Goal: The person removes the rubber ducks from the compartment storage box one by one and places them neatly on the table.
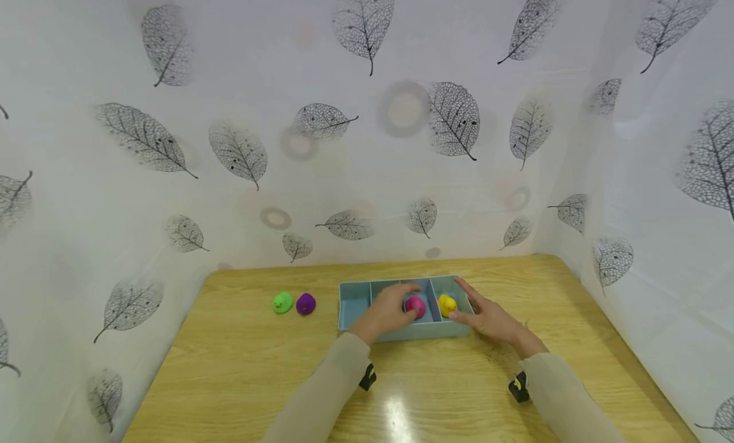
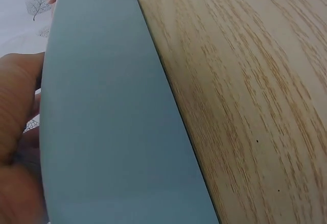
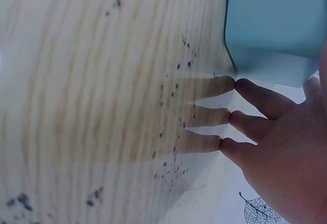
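A pale blue tray [image 1: 401, 331] with several compartments stands on the table. My left hand [image 1: 387, 312] reaches over its front wall, with thumb and fingers curled round a pink rubber duck [image 1: 417, 306] inside a compartment. Part of the duck is hidden by the thumb. In the left wrist view the tray's wall covers most of that hand. A yellow rubber duck [image 1: 447, 305] sits in the rightmost compartment. Beside it, my right hand [image 1: 496, 319] spreads thumb and index finger along the tray's right end. Its other fingers [image 3: 250, 127] touch the tabletop in the right wrist view.
Left of the tray, a green duck [image 1: 282, 302] and a purple duck [image 1: 306, 304] lie on the wooden table [image 1: 241, 366]. A white leaf-patterned curtain [image 1: 275, 60] encloses the table's back and sides.
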`<state>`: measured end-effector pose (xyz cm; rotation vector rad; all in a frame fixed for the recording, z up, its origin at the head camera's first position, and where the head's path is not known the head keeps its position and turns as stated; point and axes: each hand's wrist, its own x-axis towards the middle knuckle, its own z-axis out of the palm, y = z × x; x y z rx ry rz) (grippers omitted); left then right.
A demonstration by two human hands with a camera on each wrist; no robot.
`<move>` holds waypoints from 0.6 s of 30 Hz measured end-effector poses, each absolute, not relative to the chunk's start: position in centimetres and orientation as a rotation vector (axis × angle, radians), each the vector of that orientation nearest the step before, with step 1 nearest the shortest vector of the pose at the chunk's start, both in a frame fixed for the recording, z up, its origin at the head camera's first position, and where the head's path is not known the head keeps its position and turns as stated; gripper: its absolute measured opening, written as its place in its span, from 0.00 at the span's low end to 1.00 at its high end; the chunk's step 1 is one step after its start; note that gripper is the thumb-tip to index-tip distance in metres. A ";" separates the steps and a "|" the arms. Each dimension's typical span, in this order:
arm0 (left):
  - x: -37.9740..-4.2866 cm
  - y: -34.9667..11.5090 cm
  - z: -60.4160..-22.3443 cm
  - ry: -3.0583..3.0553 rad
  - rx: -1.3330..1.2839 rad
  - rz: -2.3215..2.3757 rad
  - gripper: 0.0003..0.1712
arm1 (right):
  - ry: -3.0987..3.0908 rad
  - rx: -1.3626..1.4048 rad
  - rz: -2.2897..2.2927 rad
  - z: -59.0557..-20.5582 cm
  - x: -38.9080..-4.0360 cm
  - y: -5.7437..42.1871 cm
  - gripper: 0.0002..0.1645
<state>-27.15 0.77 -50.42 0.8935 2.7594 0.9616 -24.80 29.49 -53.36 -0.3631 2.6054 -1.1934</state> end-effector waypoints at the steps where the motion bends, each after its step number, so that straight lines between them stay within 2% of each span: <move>1: -27.2 0.8 -50.5 2.766 0.895 0.943 0.29 | 2.602 -0.363 -1.197 -53.4 -24.8 29.5 0.55; 18: -28.1 1.5 -50.3 2.740 0.900 0.829 0.32 | 2.590 -0.347 -1.216 -53.5 -24.8 29.5 0.56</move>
